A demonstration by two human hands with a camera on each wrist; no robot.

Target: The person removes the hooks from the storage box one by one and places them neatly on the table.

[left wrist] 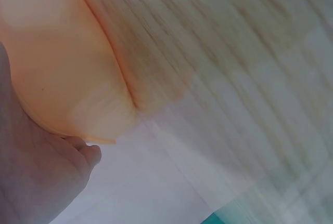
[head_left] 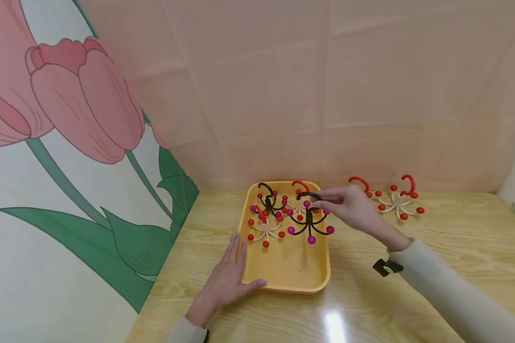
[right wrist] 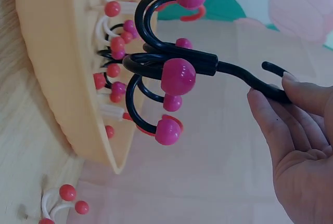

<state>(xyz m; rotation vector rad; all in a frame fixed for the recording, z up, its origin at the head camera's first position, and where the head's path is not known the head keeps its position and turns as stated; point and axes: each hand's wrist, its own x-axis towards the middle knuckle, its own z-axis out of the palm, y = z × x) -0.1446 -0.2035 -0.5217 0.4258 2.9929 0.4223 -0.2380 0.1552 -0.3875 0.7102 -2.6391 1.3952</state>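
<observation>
My right hand (head_left: 354, 209) pinches the curved top of a black multi-arm hanging hook (right wrist: 200, 62) with pink ball tips. This hook hangs upright over the right half of a yellow tray (head_left: 283, 269). In the tray's far half are another black hook (head_left: 268, 204) with pink balls, a white hook (head_left: 265, 228) with a red top and red balls, and a second red-topped hook (head_left: 301, 184), partly hidden. My left hand (head_left: 225, 278) rests at the tray's near left corner, fingers straight along its side and thumb on the near rim.
Right of the tray, a white hook (head_left: 398, 206) with red balls stands on the wooden table (head_left: 463, 238). Beside it is another red-topped hook (head_left: 360, 181), mostly hidden by my right hand. A pink cloth (head_left: 262, 95) hangs behind; a tulip-painted wall (head_left: 81, 190) stands left.
</observation>
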